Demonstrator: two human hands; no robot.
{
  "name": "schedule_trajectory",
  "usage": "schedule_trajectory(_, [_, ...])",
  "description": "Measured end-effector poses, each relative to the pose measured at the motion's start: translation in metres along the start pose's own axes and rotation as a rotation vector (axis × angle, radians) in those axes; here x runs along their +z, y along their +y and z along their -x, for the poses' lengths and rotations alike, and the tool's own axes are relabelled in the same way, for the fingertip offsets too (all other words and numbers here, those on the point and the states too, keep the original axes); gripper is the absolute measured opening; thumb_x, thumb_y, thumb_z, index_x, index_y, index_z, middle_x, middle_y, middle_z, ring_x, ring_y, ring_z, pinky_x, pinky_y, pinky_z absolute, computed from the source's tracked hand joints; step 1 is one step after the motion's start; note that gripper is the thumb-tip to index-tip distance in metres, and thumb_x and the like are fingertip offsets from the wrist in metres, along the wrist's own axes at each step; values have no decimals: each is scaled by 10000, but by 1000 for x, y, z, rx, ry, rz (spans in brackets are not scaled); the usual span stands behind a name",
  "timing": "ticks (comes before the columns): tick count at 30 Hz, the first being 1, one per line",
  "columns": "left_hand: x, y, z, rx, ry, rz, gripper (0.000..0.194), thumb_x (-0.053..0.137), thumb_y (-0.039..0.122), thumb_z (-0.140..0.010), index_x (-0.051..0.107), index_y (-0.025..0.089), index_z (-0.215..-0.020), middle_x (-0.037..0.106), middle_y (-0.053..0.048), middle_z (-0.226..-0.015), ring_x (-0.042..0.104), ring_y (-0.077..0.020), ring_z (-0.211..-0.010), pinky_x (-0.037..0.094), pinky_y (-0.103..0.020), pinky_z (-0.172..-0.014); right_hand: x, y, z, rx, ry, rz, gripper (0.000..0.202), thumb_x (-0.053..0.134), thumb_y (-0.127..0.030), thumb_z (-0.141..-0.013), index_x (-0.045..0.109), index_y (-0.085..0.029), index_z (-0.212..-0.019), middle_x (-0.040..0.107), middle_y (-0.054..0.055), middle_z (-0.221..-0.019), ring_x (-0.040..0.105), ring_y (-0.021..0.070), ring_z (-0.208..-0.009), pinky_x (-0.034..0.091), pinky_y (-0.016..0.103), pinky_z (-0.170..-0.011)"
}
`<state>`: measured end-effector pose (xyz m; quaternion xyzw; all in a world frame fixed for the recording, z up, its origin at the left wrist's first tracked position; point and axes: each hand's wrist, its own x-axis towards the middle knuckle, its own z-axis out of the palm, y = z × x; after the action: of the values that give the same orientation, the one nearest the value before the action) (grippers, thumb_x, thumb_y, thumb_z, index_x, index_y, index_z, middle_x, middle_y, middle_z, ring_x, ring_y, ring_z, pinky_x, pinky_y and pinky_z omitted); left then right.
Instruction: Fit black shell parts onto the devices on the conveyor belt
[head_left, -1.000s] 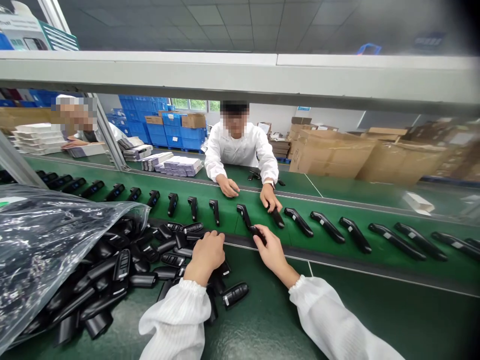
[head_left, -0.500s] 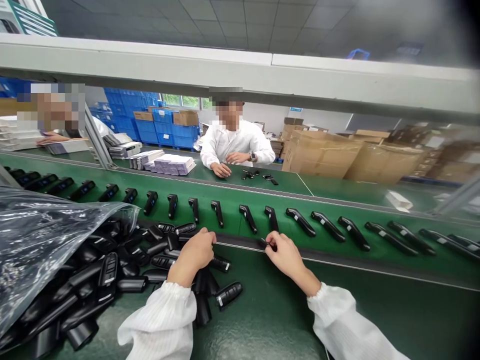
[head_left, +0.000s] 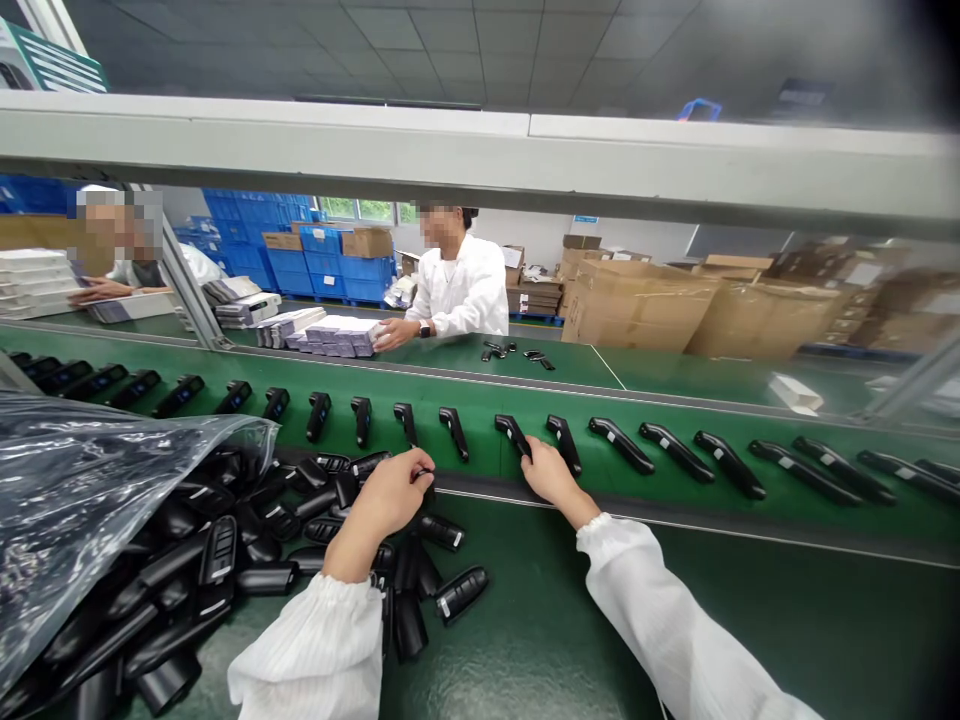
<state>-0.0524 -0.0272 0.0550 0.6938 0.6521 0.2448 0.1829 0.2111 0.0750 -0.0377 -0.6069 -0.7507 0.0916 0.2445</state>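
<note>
My right hand [head_left: 551,472] has its fingers closed round the lower end of a black angled handheld device [head_left: 511,430], which lies on the green conveyor belt [head_left: 480,385]. My left hand [head_left: 391,500] is pinched at the belt's near edge, over a pile of black device casings [head_left: 217,550]. Something small and dark shows at its fingertips, too hidden to name. A loose black casing [head_left: 461,594] with ribbed buttons lies on the green table, to the right of the pile. Similar angled devices [head_left: 621,445] stand in a row along the belt.
A clear plastic bag [head_left: 112,500] covers part of the pile at left. Across the belt, a co-worker in white [head_left: 469,285] touches stacked white boxes [head_left: 337,335]. Another person sits at far left. A pale beam [head_left: 480,150] crosses above the belt.
My right hand has moved from the belt's near edge onto a device. The row of devices has shifted right. Across the belt, the co-worker has turned and reached toward the white boxes.
</note>
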Motion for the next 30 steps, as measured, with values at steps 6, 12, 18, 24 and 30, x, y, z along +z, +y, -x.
schedule_trajectory(6, [4,-8,-6,-40,147,276,186,564,356,-815,596,218,-936,658,-25,-900,636,-179,-776,508,-316,-770,4,9,-2,44,55,91,333,434,-161,-938,593,-42,-1206,661,225,-1073,621,293,-1047,459,383,-911])
schedule_trajectory(12, [30,-4,-15,-62,164,604,324,497,425,-892,503,170,-1091,646,-80,-1010,721,-188,-853,589,-308,-774,-1,-14,16,-63,256,-58,451,446,-394,-976,547,-111,-1313,585,202,-1287,510,318,-1215,388,463,-1035])
schedule_trajectory(18, [61,15,-14,-5,9,508,195,377,263,-960,495,163,-1078,679,-116,-1058,714,-179,-911,583,-319,-813,31,-69,29,-156,176,-1022,421,611,-425,-865,593,-212,-1227,689,55,-988,654,195,-870,547,334,-795])
schedule_trajectory(24, [41,8,3,110,-198,56,404,719,293,-700,642,250,-1094,596,-77,-1227,473,-307,-1237,400,-469,-1058,38,-49,6,6,275,-963,319,538,-364,-850,641,-200,-1103,615,10,-822,614,171,-750,553,322,-714])
schedule_trajectory(30, [32,-9,5,125,-400,-165,468,771,208,-576,702,295,-1031,609,-52,-1145,500,-334,-1140,444,-491,-960,28,-31,2,-3,201,-436,313,509,-237,-864,692,-203,-1116,623,79,-1105,619,203,-990,501,336,-930])
